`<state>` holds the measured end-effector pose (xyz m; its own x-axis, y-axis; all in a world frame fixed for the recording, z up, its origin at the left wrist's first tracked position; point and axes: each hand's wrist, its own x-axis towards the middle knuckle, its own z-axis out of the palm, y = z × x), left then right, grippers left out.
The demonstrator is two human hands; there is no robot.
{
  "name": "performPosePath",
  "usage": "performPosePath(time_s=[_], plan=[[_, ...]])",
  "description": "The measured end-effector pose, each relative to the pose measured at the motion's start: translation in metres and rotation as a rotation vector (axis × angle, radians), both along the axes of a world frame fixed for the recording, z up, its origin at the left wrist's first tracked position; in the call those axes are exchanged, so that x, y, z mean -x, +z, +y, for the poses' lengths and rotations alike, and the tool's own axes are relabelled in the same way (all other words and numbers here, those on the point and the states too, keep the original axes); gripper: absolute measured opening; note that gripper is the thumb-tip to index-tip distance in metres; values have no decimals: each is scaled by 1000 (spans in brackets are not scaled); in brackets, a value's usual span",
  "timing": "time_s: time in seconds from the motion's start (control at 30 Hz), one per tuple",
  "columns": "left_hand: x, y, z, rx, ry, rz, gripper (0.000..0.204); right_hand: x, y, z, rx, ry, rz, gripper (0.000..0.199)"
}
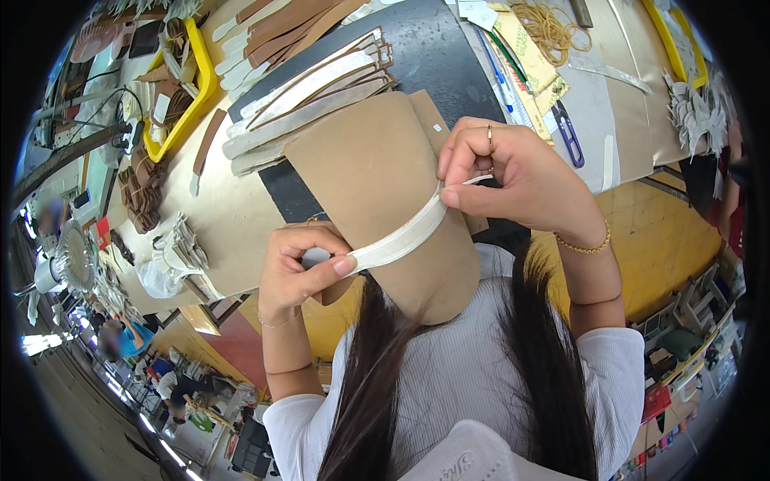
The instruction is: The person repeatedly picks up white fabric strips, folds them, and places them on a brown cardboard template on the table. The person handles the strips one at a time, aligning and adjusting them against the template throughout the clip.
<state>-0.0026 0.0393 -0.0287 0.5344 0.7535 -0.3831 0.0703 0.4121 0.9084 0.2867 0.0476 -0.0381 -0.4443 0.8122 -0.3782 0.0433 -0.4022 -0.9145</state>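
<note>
A white strip (pixel 405 240), like a band of fabric or leather, lies stretched across a large tan panel (pixel 361 152) with a rounded near end. My left hand (pixel 301 268) is closed, pinching the strip's left part between thumb and fingers at the panel's left edge. At the right edge, my right hand (pixel 521 172) pinches the other part with thumb and fingertips, and a short tail of it sticks out past them. Part of a second tan piece (pixel 429 120) shows behind the panel. What lies under the panel is hidden.
Behind the panel, several pale and brown strips (pixel 313 88) lie on a dark board (pixel 433 56). Blue thread snips (pixel 568 135), pens (pixel 501 76) and rubber bands (pixel 549 32) are at the right. A yellow tray (pixel 204 68) stands left; people work farther off.
</note>
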Motion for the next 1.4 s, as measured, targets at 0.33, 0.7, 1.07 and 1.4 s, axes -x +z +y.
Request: performPosePath(time_s=[0.33,0.7,1.07,1.4], plan=[[1,1,-1,21,12,26,3,1,-3,2,-58,46,-19,10],[2,4,-1,27,4,110,5,-9,-38,-5,194,-87,368,16],[2,5,1,42,11,124,6,-8,-41,0,141,-26,260,19],[3,4,-2,53,38,129,6,-9,-49,1,245,-28,347,17]])
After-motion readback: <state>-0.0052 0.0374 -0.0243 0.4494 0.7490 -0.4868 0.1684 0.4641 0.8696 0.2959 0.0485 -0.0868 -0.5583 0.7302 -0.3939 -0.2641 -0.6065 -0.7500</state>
